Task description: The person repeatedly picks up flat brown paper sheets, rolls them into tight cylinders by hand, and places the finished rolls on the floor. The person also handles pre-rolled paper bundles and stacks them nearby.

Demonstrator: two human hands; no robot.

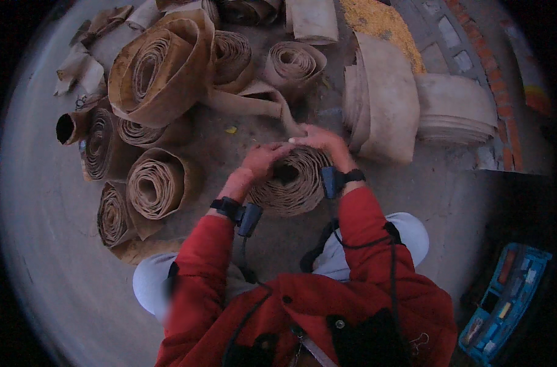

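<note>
The brown roll (289, 199) sits on the grey ground (407, 208) right in front of me, between my knees, with its curly end facing up. My left hand (263, 161) lies on its left far edge, and my right hand (325, 142) is at its far side, where a loose strip (248, 104) comes up to my fingers. The fingers of both hands are bent over the edge and nearly meet. I cannot tell if they pinch tight, because the undersides are hidden. I think the roll is heavy, since it has so many layers. The strip looks thick and a bit stiff, but it can bend. It looks dry and rough, so I guess it won't slip much, and it won't break easily. The middle could pop out, so I'd hug the outside with both hands, not pull at the hole.
</note>
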